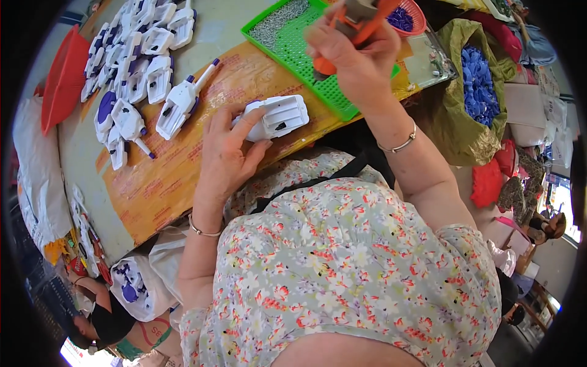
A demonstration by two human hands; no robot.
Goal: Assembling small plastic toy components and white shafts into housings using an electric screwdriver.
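My left hand [227, 153] rests on the white plastic toy housing [276, 117], fingers spread over its near end and pressing it down on the cardboard-covered table [153, 183]; the grip is a flat hold from above, not a full clasp; the housing lies at the table's near edge, its long axis running left to right, ribbed end toward my right. My right hand [358, 52] is closed around an orange-handled power screwdriver [351, 24], raised above the green perforated tray [312, 67] that carries loose small screws [278, 18]; its tip points down and toward the housing. The housing lies down and to the left of the tool, so the left hand is the nearer one and already touches it; the tool hand is apart from it. A cluster of finished white and purple toy parts [137, 61] lies well to the left; a sack of blue pieces [480, 85] stands to the right.
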